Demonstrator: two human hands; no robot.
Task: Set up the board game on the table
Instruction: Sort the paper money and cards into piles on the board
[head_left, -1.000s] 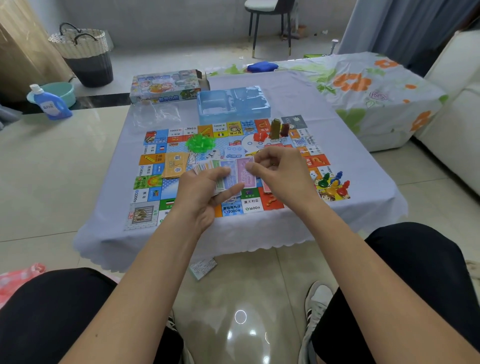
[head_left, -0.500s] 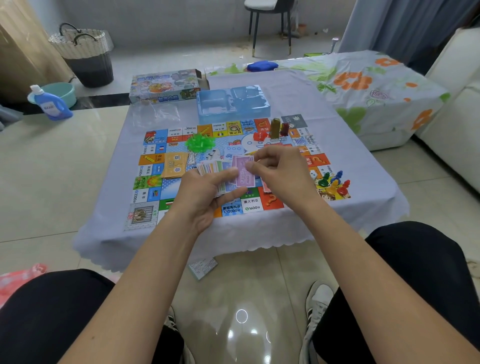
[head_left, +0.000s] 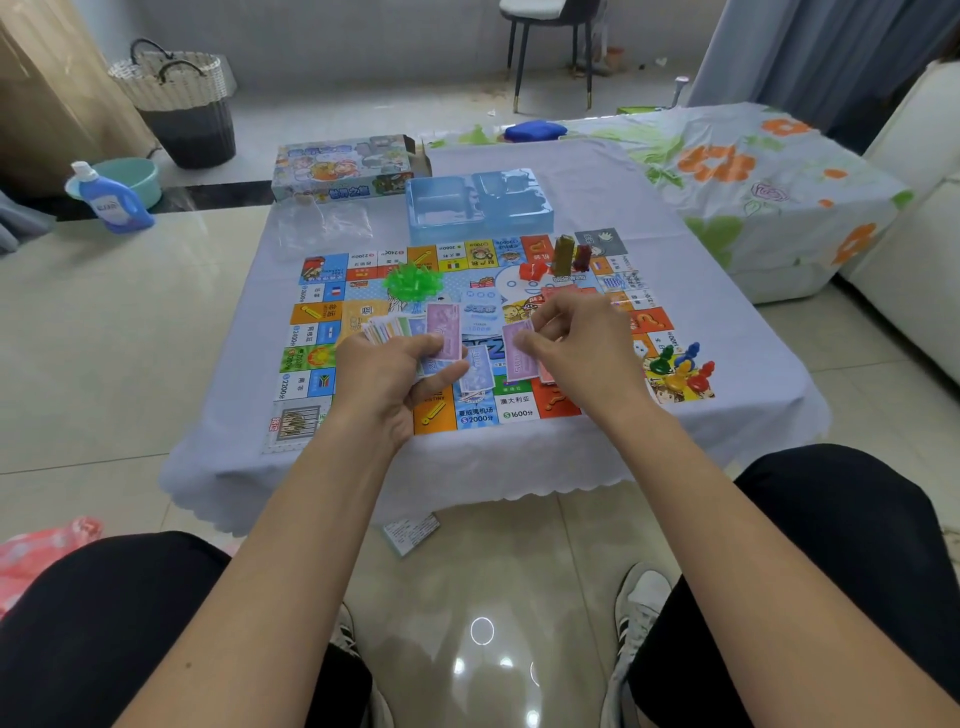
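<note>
A colourful game board (head_left: 332, 322) lies flat on the low table's pale cloth (head_left: 597, 171). My left hand (head_left: 395, 374) grips a fanned stack of play money (head_left: 410, 327) above the board's near half. My right hand (head_left: 576, 348) pinches a single purple bill (head_left: 519, 353), held apart from the stack. A blue bill (head_left: 475, 371) lies on the board between my hands. A heap of green plastic houses (head_left: 413, 280) sits on the board's left part. Red and olive pieces (head_left: 563, 257) stand near the far edge. Several coloured pawns (head_left: 680, 369) cluster at the near right corner.
A blue plastic tray insert (head_left: 475, 202) and the game box (head_left: 343, 166) stand beyond the board, clear bags (head_left: 322, 226) beside them. A paper leaflet (head_left: 410, 532) lies on the floor under the table edge. A detergent bottle (head_left: 111, 200) stands left; a floral-covered table (head_left: 753, 171) right.
My right hand has drawn a purple bill off the stack and moved it to the right, away from my left hand. The fan in my left hand has stayed in place.
</note>
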